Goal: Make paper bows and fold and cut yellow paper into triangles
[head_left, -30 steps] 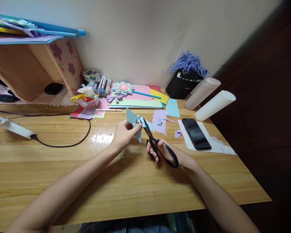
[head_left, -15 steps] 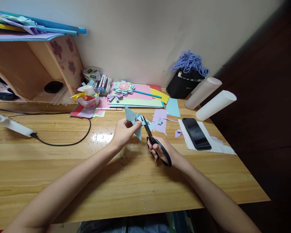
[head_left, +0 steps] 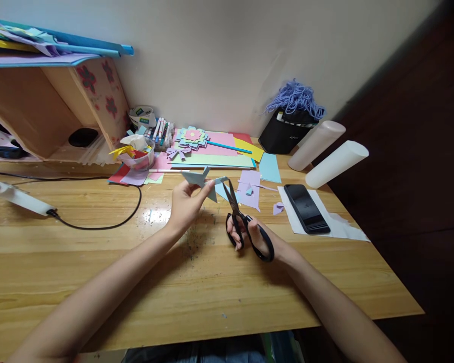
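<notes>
Head view is showing a desk [head_left: 227, 297] beneath two separated hands, the right hand [head_left: 258, 236] gripping scissors [head_left: 234, 205] by their loops, blades parted, the left hand [head_left: 184, 207] pinching folded blue paper [head_left: 195, 178] near the tips.

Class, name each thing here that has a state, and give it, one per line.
Scissors: slightly open, held by the right hand
Blue paper: folded, pinched in the left hand
Phone: face up, screen dark
Cable: attached to the white device
Cup: open, holding paper scraps
Pouch: upright, yarn on top
Flower: lying on paper sheets
</notes>
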### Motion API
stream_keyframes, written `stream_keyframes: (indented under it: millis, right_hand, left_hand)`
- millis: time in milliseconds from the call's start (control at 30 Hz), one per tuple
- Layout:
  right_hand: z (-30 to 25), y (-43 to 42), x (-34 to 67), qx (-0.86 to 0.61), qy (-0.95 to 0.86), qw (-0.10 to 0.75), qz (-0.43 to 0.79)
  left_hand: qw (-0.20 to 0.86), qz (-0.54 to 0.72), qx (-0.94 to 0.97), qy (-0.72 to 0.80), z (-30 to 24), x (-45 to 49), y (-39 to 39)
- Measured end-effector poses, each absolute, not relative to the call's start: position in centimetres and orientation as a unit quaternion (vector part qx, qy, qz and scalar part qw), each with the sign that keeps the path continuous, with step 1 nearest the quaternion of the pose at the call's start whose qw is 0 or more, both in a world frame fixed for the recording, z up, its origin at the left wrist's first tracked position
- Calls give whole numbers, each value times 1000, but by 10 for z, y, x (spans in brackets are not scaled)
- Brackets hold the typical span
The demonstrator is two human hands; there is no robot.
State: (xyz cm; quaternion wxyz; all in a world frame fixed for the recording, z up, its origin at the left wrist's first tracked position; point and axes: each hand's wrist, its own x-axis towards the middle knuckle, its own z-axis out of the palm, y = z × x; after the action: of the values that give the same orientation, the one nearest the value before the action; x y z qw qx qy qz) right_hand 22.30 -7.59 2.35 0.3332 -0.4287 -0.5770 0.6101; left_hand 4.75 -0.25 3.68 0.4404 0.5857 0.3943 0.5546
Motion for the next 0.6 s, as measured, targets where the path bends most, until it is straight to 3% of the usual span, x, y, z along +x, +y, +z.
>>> stream_keyframes:
  millis: [100,200,300,467,533,600]
  right_hand:
    - [25,-69,223,-434,-469,383,667]
    - [29,-63,225,-456,-391,417,682]
    - [32,-61,225,-441,-379,433,688]
    - [31,-60,225,-433,-391,474,659]
    - [31,-59,226,-445,-404,497,626]
    - [31,-58,228,-457,-415,518,593]
  left_hand:
    - [219,574,735,289,34,38,1]
    - [19,497,859,121,33,32,3]
    - [-92,447,889,27,33,31,3]
    - [-101,437,890,80,30,35,2]
    - [-37,443,880,165,29,36,4]
    - [106,466,840,258,28,39,5]
